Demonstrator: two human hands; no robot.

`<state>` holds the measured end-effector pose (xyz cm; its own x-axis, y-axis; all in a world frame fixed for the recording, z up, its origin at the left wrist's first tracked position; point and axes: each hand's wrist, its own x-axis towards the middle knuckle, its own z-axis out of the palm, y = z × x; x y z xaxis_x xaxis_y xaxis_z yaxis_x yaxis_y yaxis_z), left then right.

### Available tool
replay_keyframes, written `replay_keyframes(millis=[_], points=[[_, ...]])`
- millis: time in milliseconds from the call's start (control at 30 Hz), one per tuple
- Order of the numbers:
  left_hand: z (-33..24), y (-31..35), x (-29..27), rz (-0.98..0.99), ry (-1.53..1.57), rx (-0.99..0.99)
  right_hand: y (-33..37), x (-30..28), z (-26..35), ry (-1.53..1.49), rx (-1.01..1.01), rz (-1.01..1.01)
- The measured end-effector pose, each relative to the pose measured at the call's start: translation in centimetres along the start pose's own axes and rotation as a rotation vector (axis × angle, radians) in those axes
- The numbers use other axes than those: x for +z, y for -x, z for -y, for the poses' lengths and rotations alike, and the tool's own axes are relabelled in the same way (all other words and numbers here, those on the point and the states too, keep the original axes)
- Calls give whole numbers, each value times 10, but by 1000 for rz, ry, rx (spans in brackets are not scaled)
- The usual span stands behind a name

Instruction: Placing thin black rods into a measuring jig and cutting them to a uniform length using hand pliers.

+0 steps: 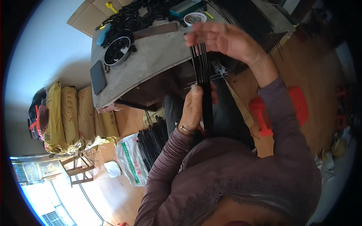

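My left hand [193, 107] is closed around a bundle of thin black rods [204, 81], held upright above my lap. The rods' upper ends fan slightly apart into narrow groups. My right hand [222, 39] is stretched flat across those upper ends, its fingers pointing left and a little blurred. It seems to touch the tips, though the exact contact is hard to see. Just beyond its fingers, a small white bowl [195, 19] of tiny pieces stands on the grey table [154, 52].
A pile of black parts [145, 15], a round tin [117, 51] and a dark phone [97, 77] lie on the table. More rods [241, 17] lie at its far right. Black rods [149, 145] stand in a white sack on the floor. A red stool [298, 105] is at right.
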<state>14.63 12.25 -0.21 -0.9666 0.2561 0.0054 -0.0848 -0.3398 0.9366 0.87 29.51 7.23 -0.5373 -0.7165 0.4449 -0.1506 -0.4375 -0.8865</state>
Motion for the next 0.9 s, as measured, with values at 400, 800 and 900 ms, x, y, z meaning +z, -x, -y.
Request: replay_keyframes(millis=[400,800,900], points=[[-1,1,-11,-224,348,-121,41,54,28,-244,3,-437],[-24,-1,-29,-13,3,-339,80,103,-98,-257,563,-239],[-32,-9,-50,242,191,-526,82,111,-106,-535,505,-343]])
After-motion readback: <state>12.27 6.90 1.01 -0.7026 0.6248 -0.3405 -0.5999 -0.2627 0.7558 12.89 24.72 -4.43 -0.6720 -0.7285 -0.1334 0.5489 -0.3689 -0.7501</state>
